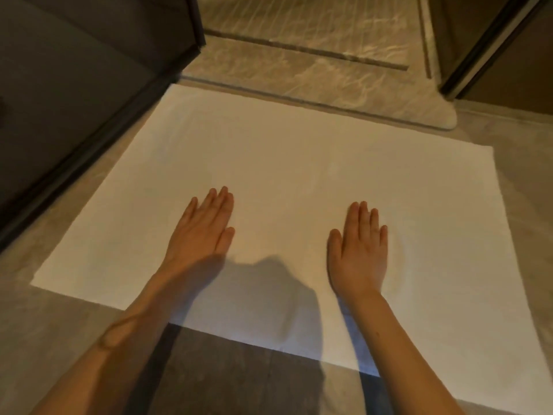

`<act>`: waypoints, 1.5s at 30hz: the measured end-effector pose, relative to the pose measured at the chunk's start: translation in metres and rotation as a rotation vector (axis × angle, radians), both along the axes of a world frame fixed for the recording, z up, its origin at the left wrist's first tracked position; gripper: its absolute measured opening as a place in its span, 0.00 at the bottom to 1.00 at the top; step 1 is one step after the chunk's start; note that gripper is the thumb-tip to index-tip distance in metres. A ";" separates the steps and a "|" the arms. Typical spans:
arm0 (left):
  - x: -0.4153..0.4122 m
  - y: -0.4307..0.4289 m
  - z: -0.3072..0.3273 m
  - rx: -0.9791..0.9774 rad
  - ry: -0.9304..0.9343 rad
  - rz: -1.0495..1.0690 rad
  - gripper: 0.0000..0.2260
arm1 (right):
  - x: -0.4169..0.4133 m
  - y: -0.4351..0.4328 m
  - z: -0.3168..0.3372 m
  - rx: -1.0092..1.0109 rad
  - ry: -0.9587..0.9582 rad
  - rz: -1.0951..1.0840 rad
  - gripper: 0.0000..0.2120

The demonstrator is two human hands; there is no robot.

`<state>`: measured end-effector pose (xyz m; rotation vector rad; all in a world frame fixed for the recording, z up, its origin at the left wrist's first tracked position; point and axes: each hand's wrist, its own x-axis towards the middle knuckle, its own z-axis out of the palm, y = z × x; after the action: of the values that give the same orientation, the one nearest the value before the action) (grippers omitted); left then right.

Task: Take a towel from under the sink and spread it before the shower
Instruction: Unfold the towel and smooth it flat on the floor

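A white towel (284, 163) lies flat and unfolded on the grey floor, its far edge along the marble shower threshold (314, 85). My left hand (203, 229) rests palm down on the towel's near middle, fingers straight and together. My right hand (359, 250) lies flat on the towel to the right of it, also palm down. Neither hand holds anything. Both forearms reach in from the bottom edge, casting a shadow over the towel's near border.
A dark glass panel (89, 85) stands along the left side of the towel. Another dark frame (484, 55) rises at the upper right. Beyond the threshold lies the marble shower floor (299, 22) with a long drain slot. Grey floor tiles (239, 378) surround the towel.
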<state>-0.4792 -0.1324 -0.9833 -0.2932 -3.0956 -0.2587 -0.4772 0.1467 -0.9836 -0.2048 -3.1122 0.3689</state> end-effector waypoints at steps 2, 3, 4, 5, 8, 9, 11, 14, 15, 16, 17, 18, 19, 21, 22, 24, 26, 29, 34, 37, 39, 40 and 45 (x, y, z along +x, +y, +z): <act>-0.012 0.053 0.003 0.018 0.046 -0.143 0.26 | -0.014 -0.021 0.001 -0.008 0.024 0.094 0.30; -0.022 0.075 0.006 0.027 0.059 -0.178 0.26 | -0.024 -0.030 0.001 -0.014 0.018 0.136 0.29; -0.034 0.093 0.009 0.033 0.064 -0.198 0.25 | -0.034 -0.036 0.001 -0.023 0.001 0.177 0.27; -0.046 0.105 0.010 0.038 0.055 -0.214 0.24 | -0.045 -0.039 0.000 -0.032 -0.019 0.215 0.26; -0.071 0.111 0.003 0.046 -0.020 -0.236 0.23 | -0.065 -0.031 -0.001 -0.048 -0.041 0.299 0.25; -0.073 0.106 -0.001 0.038 -0.032 -0.246 0.23 | -0.065 -0.024 -0.001 -0.042 -0.034 0.310 0.25; -0.072 0.090 -0.007 0.011 -0.021 -0.250 0.24 | -0.058 -0.003 -0.003 -0.024 -0.021 0.252 0.26; -0.067 0.060 -0.012 -0.009 -0.002 -0.161 0.25 | -0.042 0.042 -0.004 0.027 -0.025 0.047 0.27; -0.065 0.053 -0.013 -0.011 -0.009 -0.126 0.25 | -0.037 0.057 -0.003 0.035 -0.029 -0.012 0.27; -0.065 0.049 -0.013 -0.015 -0.031 -0.096 0.25 | -0.033 0.070 -0.001 0.033 -0.042 -0.060 0.27; -0.065 0.050 -0.011 -0.013 -0.053 -0.069 0.24 | -0.030 0.077 0.002 0.023 -0.058 -0.096 0.27; -0.064 0.054 -0.008 -0.007 -0.063 -0.052 0.25 | -0.027 0.079 0.006 0.009 -0.067 -0.124 0.27; -0.061 0.063 -0.003 0.006 -0.055 -0.061 0.25 | -0.024 0.075 0.009 -0.005 -0.057 -0.142 0.27; -0.042 0.089 0.008 0.032 0.009 -0.173 0.26 | -0.013 0.046 0.015 -0.026 0.017 -0.106 0.27; -0.026 0.103 0.009 0.051 0.032 -0.246 0.26 | -0.004 0.025 0.015 -0.045 0.040 -0.047 0.28; 0.007 0.125 0.005 0.061 -0.009 -0.322 0.26 | 0.019 -0.013 0.009 -0.082 -0.005 0.072 0.28; 0.025 0.123 -0.001 0.040 -0.042 -0.284 0.26 | 0.036 -0.028 0.000 -0.052 -0.051 0.104 0.27; 0.029 0.099 -0.008 0.023 -0.078 -0.286 0.26 | 0.050 0.006 -0.005 0.019 -0.079 0.064 0.28; 0.031 0.074 -0.004 0.048 -0.078 -0.231 0.27 | 0.071 0.066 0.004 0.029 -0.094 -0.122 0.31; 0.030 0.095 -0.002 0.101 -0.007 -0.205 0.26 | 0.059 0.049 0.009 -0.015 -0.062 -0.095 0.31; 0.021 0.118 0.001 0.147 0.037 -0.255 0.24 | 0.042 0.022 0.011 -0.062 -0.022 0.011 0.30; 0.013 0.129 0.003 0.140 0.052 -0.293 0.24 | 0.032 0.009 0.011 -0.077 -0.015 0.063 0.29; -0.055 0.143 0.003 0.057 0.002 -0.268 0.24 | -0.043 -0.005 0.012 -0.119 -0.016 0.145 0.25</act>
<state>-0.5345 0.0102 -0.9804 -0.7062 -3.0343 -0.3505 -0.5198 0.1414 -0.9717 0.0183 -3.1320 0.5573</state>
